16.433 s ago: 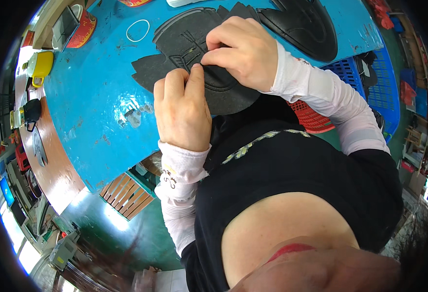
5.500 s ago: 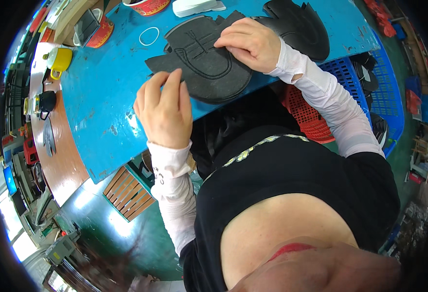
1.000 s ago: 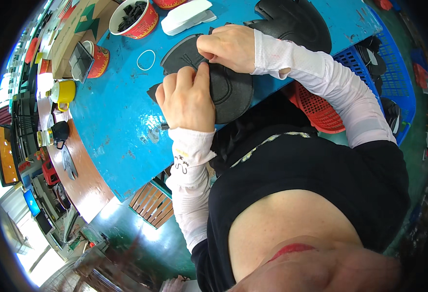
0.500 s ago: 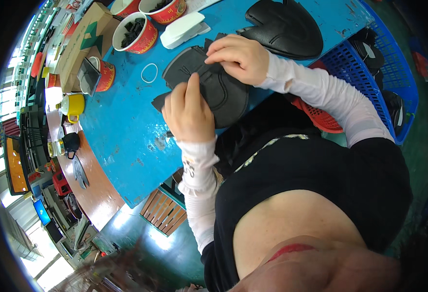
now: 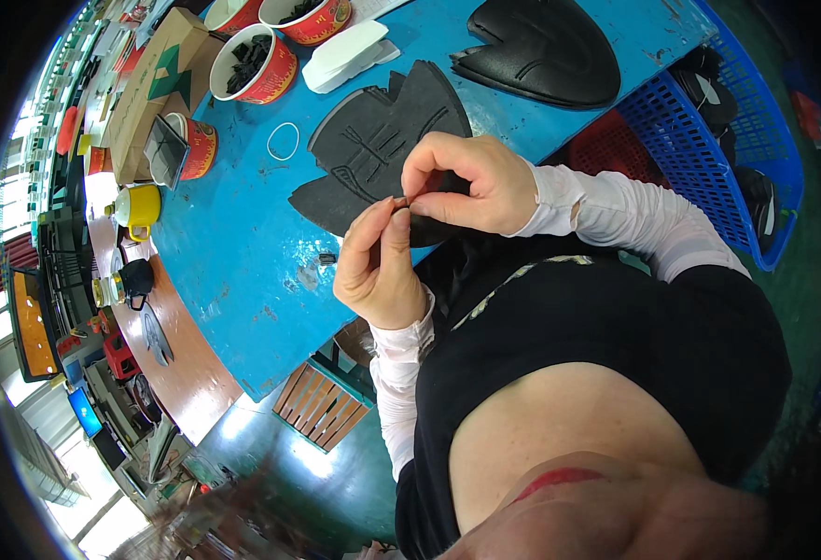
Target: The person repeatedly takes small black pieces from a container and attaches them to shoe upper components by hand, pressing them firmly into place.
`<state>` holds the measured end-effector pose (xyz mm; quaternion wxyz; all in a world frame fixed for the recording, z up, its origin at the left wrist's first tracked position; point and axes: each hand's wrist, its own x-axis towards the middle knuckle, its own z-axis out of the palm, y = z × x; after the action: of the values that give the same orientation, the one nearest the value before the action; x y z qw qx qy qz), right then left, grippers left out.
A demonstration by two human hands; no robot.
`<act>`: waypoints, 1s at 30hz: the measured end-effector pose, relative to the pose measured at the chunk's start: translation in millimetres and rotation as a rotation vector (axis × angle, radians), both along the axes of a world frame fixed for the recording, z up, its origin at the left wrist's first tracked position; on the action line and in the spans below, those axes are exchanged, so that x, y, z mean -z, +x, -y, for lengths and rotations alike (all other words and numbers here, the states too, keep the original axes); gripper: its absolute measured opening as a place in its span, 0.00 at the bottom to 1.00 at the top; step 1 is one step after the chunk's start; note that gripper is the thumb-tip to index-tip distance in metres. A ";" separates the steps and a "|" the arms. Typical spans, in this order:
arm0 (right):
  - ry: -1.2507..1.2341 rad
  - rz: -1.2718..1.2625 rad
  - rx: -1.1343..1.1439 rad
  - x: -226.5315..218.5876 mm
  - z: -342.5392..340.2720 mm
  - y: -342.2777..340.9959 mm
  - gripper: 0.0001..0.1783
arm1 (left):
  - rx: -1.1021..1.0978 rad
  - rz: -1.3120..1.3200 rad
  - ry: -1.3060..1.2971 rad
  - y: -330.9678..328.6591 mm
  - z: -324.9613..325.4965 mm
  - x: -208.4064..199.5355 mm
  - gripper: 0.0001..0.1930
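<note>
A flat black cut-out piece [image 5: 368, 126], like a shoe upper, with pointed corners and slits, lies on the blue table [image 5: 243, 271]. Over its near edge my left hand [image 5: 378, 266] and my right hand [image 5: 480, 191] meet, thumbs and fingertips pinched together. Whatever is between the fingertips is too small or hidden to make out. Close to my left hand a small dark bit [image 5: 326, 259] rests on the tabletop. Farther right lies a stack of similar black pieces [image 5: 546, 56].
Red-and-white paper tubs [image 5: 280, 79] with small black parts stand at the back, beside folded white tissue [image 5: 350, 58]. A white ring [image 5: 283, 141] lies nearby. At left are a cardboard box [image 5: 140, 112] and a yellow mug [image 5: 137, 207]; blue baskets [image 5: 686, 149] stand at right.
Both hands have left the middle of the black piece and come together at its near edge, fingertips pinched. More of the piece now shows.
</note>
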<state>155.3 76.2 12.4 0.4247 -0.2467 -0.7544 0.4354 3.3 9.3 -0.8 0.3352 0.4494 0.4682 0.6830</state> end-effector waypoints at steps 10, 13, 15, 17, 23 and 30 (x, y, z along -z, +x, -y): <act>-0.214 -0.049 -0.114 -3.5 -13.0 7.1 0.12 | -0.055 -0.591 0.131 -11.0 -9.9 -4.0 0.10; 0.117 0.252 0.026 -15.6 -45.6 7.0 0.10 | -0.248 -0.980 0.119 -22.9 -21.7 -9.8 0.10; 0.438 0.370 0.094 -0.2 -74.3 -4.4 0.10 | -0.224 -1.030 0.132 -30.5 -27.3 -5.0 0.10; 0.397 0.466 0.081 5.5 -84.8 -9.2 0.10 | -0.201 -1.079 0.147 -32.4 -30.6 -0.4 0.10; 0.468 0.613 0.036 3.7 -94.0 -16.6 0.11 | -0.179 -1.041 0.117 -33.4 -32.2 4.9 0.11; 0.497 0.712 0.063 0.7 -94.6 -21.5 0.08 | -0.147 -1.458 0.068 -25.2 -62.3 -17.4 0.12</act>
<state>133.7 170.8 11.7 0.1977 -0.2944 -0.9278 0.1153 -21.9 71.6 16.6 -0.1225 0.7672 0.5799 0.2452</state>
